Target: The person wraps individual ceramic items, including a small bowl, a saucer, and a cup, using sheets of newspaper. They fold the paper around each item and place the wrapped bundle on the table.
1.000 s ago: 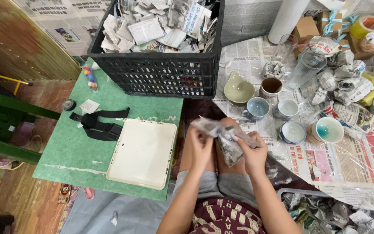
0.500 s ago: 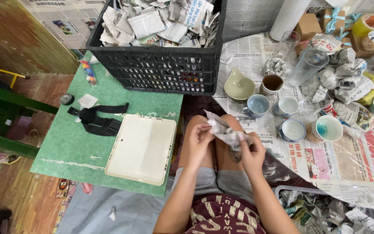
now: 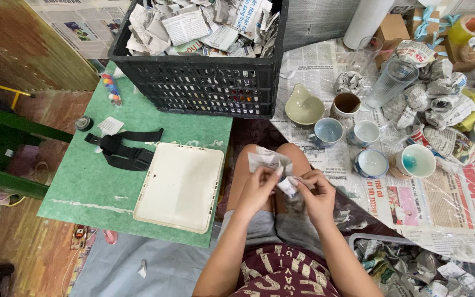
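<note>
Over my knees, both hands grip one crumpled piece of newspaper [image 3: 273,165]. My left hand [image 3: 258,191] pinches its left side, and my right hand [image 3: 315,193] holds the lower right part, fingers curled around something wrapped in the paper. What is inside the paper is hidden. A little to the right of my hands, on newspaper spread over the floor, stand several ceramic cups and bowls, the nearest being a blue-rimmed small bowl [image 3: 371,163] and a teal-lined cup [image 3: 416,161].
A black plastic crate [image 3: 199,88] full of newspaper scraps stands ahead on a low green table [image 3: 92,187]. A cream tray [image 3: 178,187] and a black strap [image 3: 121,151] lie on it. Glasses [image 3: 390,82], wrapped bundles [image 3: 438,96] and a bin of crumpled paper [image 3: 413,269] sit to the right.
The paper has been folded smaller and drawn in closer to my lap. My hands have come nearer together, with the right hand curling around the bundle.
</note>
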